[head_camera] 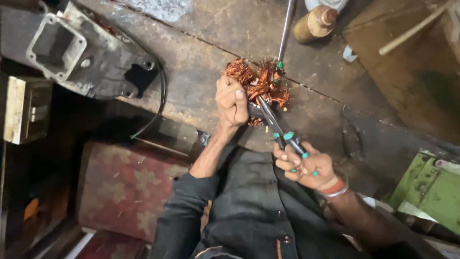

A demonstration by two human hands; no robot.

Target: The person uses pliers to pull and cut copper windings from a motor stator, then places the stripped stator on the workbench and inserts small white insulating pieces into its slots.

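From the head camera, the person's left hand (232,101) is closed tight around a bundle of copper winding wire (258,84), pinning it down against the worn wooden workbench (201,62) so the coils stay put under the tool. The right hand (306,165) grips the blue-tipped handles of a pair of cutters (275,127), squeezed narrow, with the blades pushed into the near side of the copper just beside the left thumb — a hold that suits biting or prying at the strands. A screwdriver with a long metal shaft (283,36) lies touching the far edge of the bundle. Well apart, at the bench's far left, rests a grey metal housing (91,52); a wooden handle-like piece (316,23) stands beyond the copper, and a green metal object (431,189) sits at the right.
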